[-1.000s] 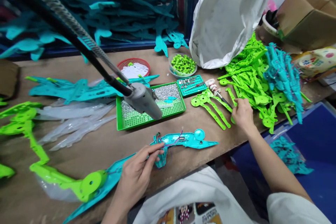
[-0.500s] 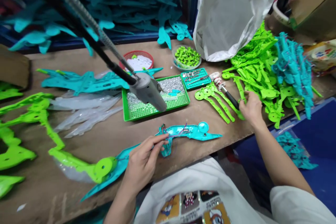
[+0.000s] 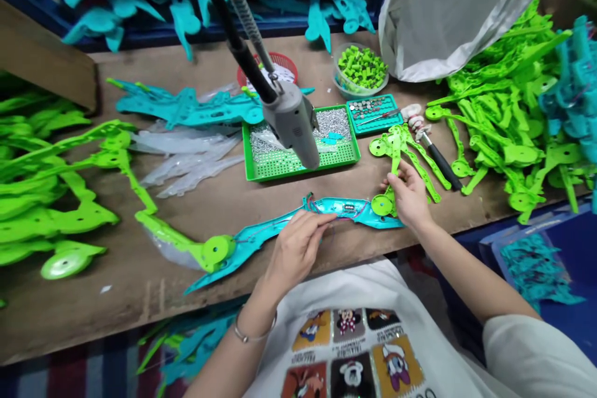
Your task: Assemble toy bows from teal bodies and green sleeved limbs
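Note:
A long teal plastic shell (image 3: 270, 227) lies along the front of the bench, with thin wires and a small metal part in it. My left hand (image 3: 298, 245) is closed over its middle, fingertips pinching a thin purplish wire (image 3: 347, 218). My right hand (image 3: 410, 196) grips a green plastic arm piece (image 3: 382, 204), its round end down over the shell's right end. Whether the two touch is unclear. Several similar green arm pieces (image 3: 422, 161) lie just beyond that hand. At the shell's left part sits a green jointed piece (image 3: 218, 253).
A grey electric screwdriver (image 3: 293, 124) hangs over a green tray (image 3: 298, 173) of screws. Nearby are a teal tray (image 3: 392, 121), a bowl of green bits (image 3: 361, 68) and a black-handled tool (image 3: 443, 161). Green parts (image 3: 508, 130) pile up at right.
My right hand has moved left from the green parts to the teal shell, bringing a green arm piece. My left hand stays at the shell, its fingers now lower over it. The view has shifted.

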### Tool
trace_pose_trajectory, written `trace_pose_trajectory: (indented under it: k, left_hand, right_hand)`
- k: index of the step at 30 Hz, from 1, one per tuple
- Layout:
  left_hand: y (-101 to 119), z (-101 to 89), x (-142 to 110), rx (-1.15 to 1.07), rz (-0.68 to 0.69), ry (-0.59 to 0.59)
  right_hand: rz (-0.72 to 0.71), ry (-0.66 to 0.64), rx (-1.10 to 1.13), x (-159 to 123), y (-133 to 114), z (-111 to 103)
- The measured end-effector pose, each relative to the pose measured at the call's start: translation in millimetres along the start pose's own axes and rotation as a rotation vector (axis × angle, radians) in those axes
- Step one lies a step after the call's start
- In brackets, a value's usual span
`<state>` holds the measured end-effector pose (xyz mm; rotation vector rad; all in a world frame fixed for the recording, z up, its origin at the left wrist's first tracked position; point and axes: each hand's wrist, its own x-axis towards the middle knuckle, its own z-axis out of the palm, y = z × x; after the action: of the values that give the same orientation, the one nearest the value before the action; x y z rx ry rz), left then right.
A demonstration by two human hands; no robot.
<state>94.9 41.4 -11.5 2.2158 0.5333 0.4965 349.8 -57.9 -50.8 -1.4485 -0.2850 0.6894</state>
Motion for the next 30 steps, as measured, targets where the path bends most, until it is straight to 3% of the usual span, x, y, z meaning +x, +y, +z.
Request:
trace_pose_trajectory:
  k: [6,12,16,19,23,25,27,30]
  left_hand:
    - [-17.3,3.5,-1.6,-0.023,-0.041,0.018]
    - [-34.9,-12.6,-23.8,0.014,-0.071,0.019]
    - [-45.4,-27.2,-35.4,0.008,-0.086,0.053]
    - [-51.5,-31.7,-37.9,-0.01,-0.059,0.066]
    - [-54.9,-30.4,-36.8,-0.023,-0.013,0.077]
    - [-54.8,-29.2,-36.1,-0.023,-0.009,0.087]
    - [-54.1,-28.6,-35.5,-0.018,-0.014,0.1]
    - [-53.3,-28.0,-34.6,-0.008,-0.025,0.097]
  right_hand:
    - [0.077,-0.017,0.051,-14.5,3.9,-1.2]
    - [0.186,-0.234,-0.343,-23.2,-12.6,-10.2]
    - [0.28,-0.24,-0.527,-33.3,-9.1,-11.6]
    - [0.124,-0.246,-0.765,-37.8,-9.9,-14.3]
    - [-0.364,-0.069,-1.204,-23.8,-23.3,-28.0]
    - [-0.544,0.039,-1.424,-9.5,-28.6,-37.2]
    - [-0.546,0.089,-1.572,5.5,-29.5,-45.5]
    - [-0.435,0.132,-1.658,24.4,-26.4,-54.2]
